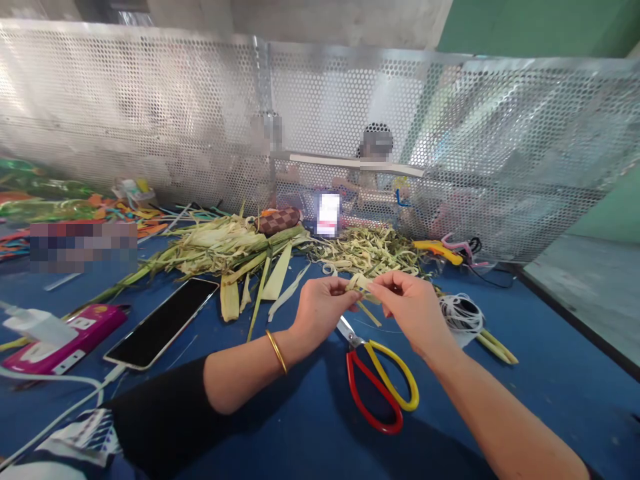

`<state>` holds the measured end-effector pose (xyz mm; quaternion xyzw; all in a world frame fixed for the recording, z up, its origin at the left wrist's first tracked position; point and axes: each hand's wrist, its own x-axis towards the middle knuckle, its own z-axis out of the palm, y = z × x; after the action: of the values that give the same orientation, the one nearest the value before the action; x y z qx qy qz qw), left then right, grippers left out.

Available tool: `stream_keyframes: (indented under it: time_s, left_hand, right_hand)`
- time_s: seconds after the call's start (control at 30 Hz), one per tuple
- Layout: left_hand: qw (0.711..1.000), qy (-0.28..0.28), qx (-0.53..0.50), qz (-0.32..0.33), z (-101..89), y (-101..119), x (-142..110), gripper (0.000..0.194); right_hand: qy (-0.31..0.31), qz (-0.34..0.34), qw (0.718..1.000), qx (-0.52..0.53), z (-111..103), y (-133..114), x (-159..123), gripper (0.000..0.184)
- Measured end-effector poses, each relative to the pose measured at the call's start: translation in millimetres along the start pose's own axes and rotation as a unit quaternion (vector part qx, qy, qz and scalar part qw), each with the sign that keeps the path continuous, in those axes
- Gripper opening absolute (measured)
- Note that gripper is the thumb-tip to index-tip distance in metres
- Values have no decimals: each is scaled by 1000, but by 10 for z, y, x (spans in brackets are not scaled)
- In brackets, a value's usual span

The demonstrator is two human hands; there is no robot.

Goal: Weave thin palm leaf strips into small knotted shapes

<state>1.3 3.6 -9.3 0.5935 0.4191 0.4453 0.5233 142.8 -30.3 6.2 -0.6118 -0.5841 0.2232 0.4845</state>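
Close together over the blue table, both my hands pinch a pale, folded strip of plant husk. My left hand, with a gold bangle at the wrist, grips its left end between thumb and fingertips. From the other side, my right hand pinches it with closed fingers. Just below lie scissors with one red and one yellow handle, their blades partly under my left hand. A heap of curled husk pieces lies behind my hands. Longer, wide husks are piled to the left.
A perforated metal screen stands behind the table, a person beyond it. A black-screened phone and magenta power strip with cables lie left. White cord and a yellow glue gun lie right. A checkered pouch rests behind the husks.
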Motion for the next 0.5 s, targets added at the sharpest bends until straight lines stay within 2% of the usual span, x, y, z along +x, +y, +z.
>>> stream_keyframes:
  time_s: [0.2,0.5]
  left_hand:
    - [999,-1,31,27,-5,-45,-7,8]
    - [1000,-14,-13,-7,10,-120,7,3]
  right_hand:
    - [-24,21,999,15,48,-1,-10,18]
    - [-1,21,999,25,118,36,-30,16]
